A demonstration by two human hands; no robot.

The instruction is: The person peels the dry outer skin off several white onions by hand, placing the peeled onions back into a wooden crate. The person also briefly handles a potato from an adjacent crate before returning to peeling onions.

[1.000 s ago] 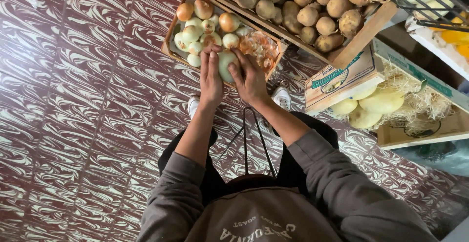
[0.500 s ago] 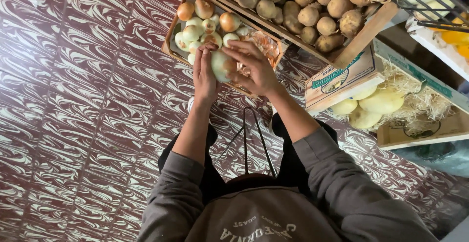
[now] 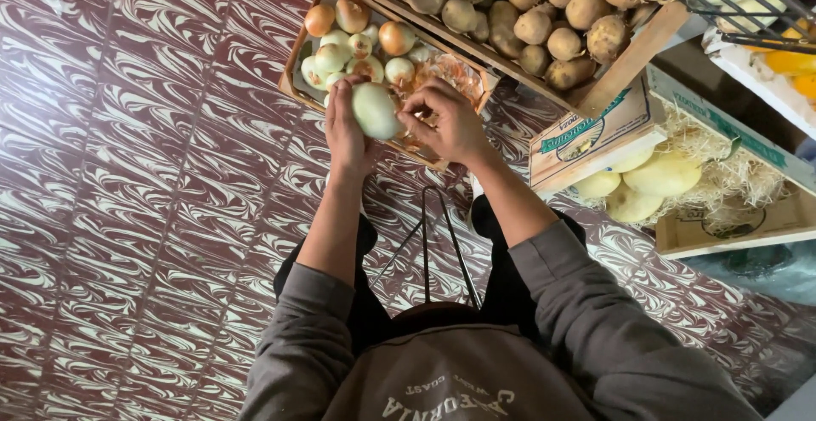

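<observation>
1. My left hand (image 3: pixel 344 128) cupped the pale onion (image 3: pixel 376 110) from its left side, fingers wrapped on it, above the onion crate (image 3: pixel 293 59).
2. My right hand (image 3: pixel 446 123) sat just right of the onion, fingertips pinched at its skin; whether it gripped, I couldn't tell.
3. The left hand was nearer; the onion's long axis ran away from me.

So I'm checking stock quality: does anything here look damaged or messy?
Loose papery skins lie heaped in the onion crate. The pale onion, held by the left hand and right hand, looks peeled bare, unlike the browner ones.
</observation>
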